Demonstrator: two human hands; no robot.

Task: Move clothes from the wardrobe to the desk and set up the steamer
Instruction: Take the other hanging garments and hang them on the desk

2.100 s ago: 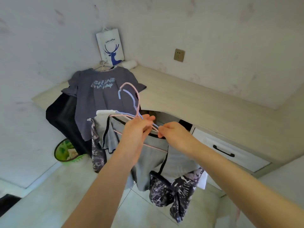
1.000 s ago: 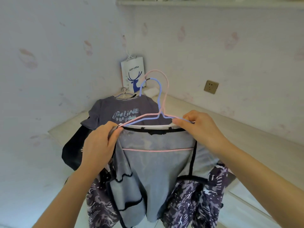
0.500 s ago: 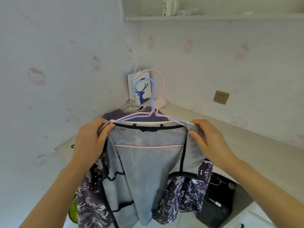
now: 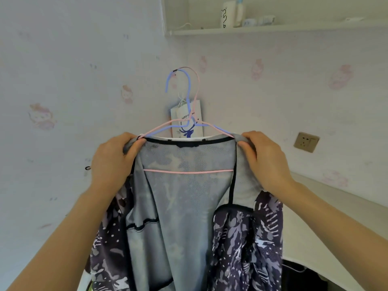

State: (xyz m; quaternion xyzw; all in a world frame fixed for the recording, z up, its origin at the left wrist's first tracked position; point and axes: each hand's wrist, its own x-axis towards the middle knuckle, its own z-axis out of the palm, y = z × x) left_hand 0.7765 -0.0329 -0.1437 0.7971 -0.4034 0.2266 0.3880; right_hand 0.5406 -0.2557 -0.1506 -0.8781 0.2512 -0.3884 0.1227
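Head view, Q: jacket (image 4: 189, 206) location?
A: I see it raised between both hands, shoulder line running left-right. Left hand (image 4: 113, 162) and right hand (image 4: 266, 160) each pinch a shoulder. The desk (image 4: 327, 202) lies right, nearer the right hand.

Patterned jacket (image 4: 184, 206) on two wire hangers, held up by both shoulders.
Grey mesh lining faces the camera; dark printed sleeves hang at either side. The left hand (image 4: 113, 162) grips the shoulder on the left, the right hand (image 4: 266, 158) the shoulder on the right. The pink hanger (image 4: 189, 171) has its bar across the lining; the blue hanger (image 4: 189, 89) hooks up above the collar. Behind the collar: white paper bag (image 4: 177, 122), blue deer print. Right of the jacket: wall socket (image 4: 306, 142), pale table (image 4: 361, 206). High above it: shelf (image 4: 273, 29) with white mug (image 4: 227, 14).
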